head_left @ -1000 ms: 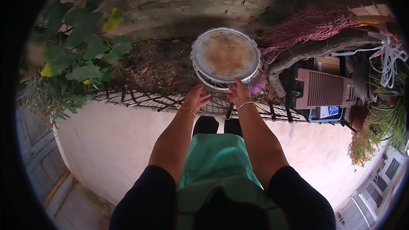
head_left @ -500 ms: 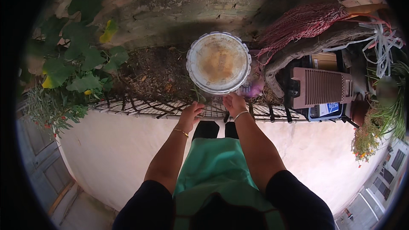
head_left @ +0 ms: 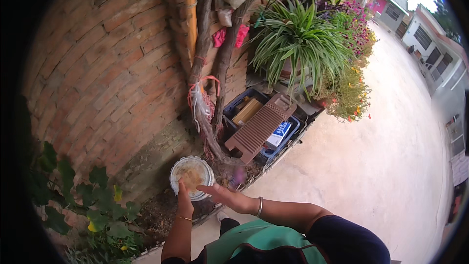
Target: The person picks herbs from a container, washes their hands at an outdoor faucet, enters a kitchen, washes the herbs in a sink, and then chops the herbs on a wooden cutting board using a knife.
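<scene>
A round white bucket [head_left: 192, 166] with a scalloped rim and a brown-stained top stands on the soil bed by the brick wall. My left hand [head_left: 184, 201] is raised in front of it, fingers stretched upward and holding nothing. Reaching in from the right, my right hand [head_left: 225, 197] is also empty, its fingers straight and pointing at the left hand. The palms are apart. Both hands overlap the bucket in the picture; whether either touches it I cannot tell.
A brown ribbed washboard [head_left: 264, 128] lies across a blue crate [head_left: 293, 126] holding a blue-and-white box [head_left: 279, 133]. Tied wooden trunks [head_left: 207, 63] lean on the brick wall [head_left: 107, 78]. A spider plant [head_left: 298, 39] is beyond, leafy vines [head_left: 93, 200] at left, pale paving [head_left: 332, 166] at right.
The view has swung right and up, bringing the wall, plants and yard into sight. My hands have risen from the bucket's near edge and come closer together, fingers straightened.
</scene>
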`<state>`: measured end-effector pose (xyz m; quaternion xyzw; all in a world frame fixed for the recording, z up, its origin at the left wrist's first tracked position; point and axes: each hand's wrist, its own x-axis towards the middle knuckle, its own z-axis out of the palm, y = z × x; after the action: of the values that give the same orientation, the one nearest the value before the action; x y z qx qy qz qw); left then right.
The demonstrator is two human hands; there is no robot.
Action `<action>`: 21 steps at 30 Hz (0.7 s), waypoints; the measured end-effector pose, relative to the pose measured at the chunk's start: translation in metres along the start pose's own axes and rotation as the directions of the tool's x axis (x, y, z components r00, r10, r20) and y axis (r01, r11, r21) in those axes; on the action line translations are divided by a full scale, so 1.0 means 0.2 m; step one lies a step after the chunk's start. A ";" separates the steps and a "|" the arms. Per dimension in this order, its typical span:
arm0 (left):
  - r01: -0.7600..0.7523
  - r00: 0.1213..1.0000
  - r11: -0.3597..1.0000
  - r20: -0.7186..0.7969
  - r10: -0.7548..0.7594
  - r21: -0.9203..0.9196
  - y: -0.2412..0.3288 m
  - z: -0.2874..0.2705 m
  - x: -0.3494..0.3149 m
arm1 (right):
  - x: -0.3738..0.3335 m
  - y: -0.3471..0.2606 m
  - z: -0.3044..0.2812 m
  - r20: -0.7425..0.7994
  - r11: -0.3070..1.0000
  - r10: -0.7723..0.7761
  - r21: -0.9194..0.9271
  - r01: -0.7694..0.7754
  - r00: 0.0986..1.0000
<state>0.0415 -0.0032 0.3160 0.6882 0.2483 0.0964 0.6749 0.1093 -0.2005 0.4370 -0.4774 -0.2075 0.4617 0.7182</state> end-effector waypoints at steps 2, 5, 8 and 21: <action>0.385 0.918 0.619 0.218 -0.330 -0.685 0.16 0.32 -0.06 | -0.23 -0.23 -0.09 0.085 0.554 -0.600 -0.673 0.489 0.796; 0.493 0.756 0.597 0.651 0.066 -0.633 0.52 1.25 -0.29 | -0.59 -0.25 -0.50 0.213 -0.008 -0.414 -0.973 0.231 0.885; 0.662 0.544 0.495 0.815 0.199 -0.563 0.67 1.99 -0.47 | -1.14 -0.46 -0.96 0.020 -0.078 -0.690 -0.996 -0.047 0.724; 0.614 0.043 0.760 0.970 0.239 -0.215 1.18 4.17 -0.75 | -2.87 -1.25 -2.22 -0.690 0.649 -0.693 -0.471 0.598 0.209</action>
<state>0.3530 -0.8014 0.5186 0.2640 -0.2265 -0.4219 0.8373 0.2747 -0.9435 0.5351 -0.5383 -0.0439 -0.1764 0.8229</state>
